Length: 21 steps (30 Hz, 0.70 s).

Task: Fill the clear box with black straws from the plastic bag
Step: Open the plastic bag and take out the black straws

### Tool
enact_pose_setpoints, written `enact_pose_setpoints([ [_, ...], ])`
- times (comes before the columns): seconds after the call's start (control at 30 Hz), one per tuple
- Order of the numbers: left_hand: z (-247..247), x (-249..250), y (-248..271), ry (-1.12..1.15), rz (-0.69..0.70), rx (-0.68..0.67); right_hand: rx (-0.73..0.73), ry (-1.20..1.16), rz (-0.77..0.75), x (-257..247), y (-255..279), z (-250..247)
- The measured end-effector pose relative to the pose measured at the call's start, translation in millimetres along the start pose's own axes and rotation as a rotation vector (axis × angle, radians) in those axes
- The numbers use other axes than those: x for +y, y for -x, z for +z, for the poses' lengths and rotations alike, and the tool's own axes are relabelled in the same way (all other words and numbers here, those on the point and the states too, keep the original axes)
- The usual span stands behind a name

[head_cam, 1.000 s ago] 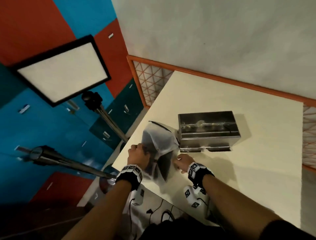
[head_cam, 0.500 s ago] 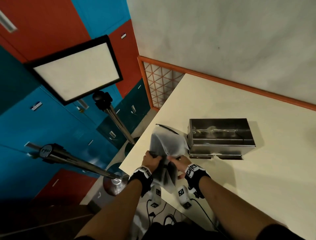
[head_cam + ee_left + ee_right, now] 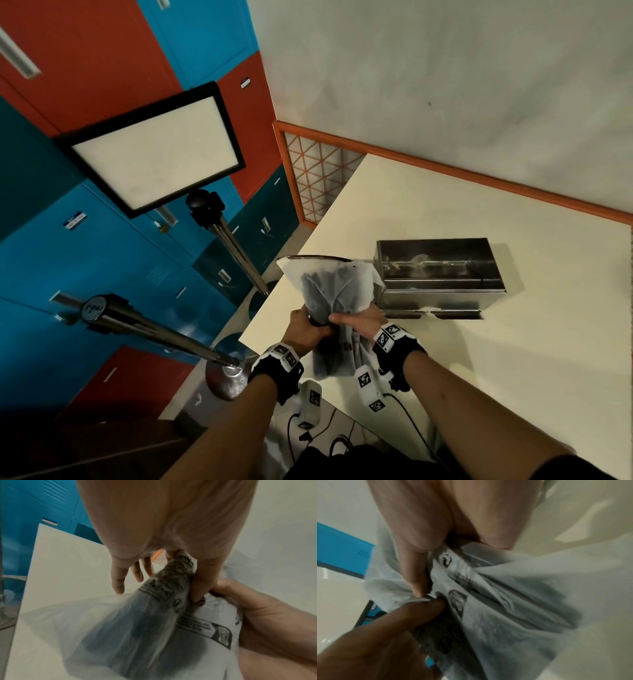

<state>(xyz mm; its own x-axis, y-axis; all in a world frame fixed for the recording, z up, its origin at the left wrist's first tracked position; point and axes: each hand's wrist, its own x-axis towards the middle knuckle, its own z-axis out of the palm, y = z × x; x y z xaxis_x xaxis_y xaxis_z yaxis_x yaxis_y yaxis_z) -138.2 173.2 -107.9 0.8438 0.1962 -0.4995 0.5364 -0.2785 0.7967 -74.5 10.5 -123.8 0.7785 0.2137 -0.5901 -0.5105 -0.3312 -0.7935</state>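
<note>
A translucent white plastic bag (image 3: 337, 284) with black print stands at the table's near left corner, with a dark bundle of black straws (image 3: 320, 294) showing through it. My left hand (image 3: 306, 325) and right hand (image 3: 358, 320) both grip the bag at its bunched middle, close together. In the left wrist view the left thumb (image 3: 199, 588) pinches the gathered bag (image 3: 137, 628). In the right wrist view the right thumb (image 3: 416, 577) presses into the bag's folds (image 3: 513, 615). The clear box (image 3: 438, 274) sits just right of the bag, on the table (image 3: 513, 377).
The table's left edge runs beside the bag, with floor below. A lit panel (image 3: 154, 150) on a stand and a metal pole (image 3: 154, 329) stand to the left, before blue and red lockers. White tagged devices (image 3: 368, 387) with cables hang at the near edge.
My hands have come together from the bag's two sides to its middle, bunching it. The bag's top has spread upward and tilted toward the box.
</note>
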Motion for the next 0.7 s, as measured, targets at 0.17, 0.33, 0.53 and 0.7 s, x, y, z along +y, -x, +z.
enact_pose_setpoints([
  [0.17, -8, 8, 16, 0.002, 0.238, 0.003, -0.091, 0.035, -0.192, -8, 22, -14],
  [0.33, -5, 25, 25, 0.093, 0.348, 0.028, -0.156, 0.083, -0.256, -1, 42, -36],
  [0.53, -2, 34, 28, 0.087, 0.345, 0.021, -0.147, -0.100, -0.249, -7, 70, -53],
  [0.7, -1, 43, 32, 0.005, 0.372, -0.024, -0.050, -0.088, -0.239, -3, 82, -67],
])
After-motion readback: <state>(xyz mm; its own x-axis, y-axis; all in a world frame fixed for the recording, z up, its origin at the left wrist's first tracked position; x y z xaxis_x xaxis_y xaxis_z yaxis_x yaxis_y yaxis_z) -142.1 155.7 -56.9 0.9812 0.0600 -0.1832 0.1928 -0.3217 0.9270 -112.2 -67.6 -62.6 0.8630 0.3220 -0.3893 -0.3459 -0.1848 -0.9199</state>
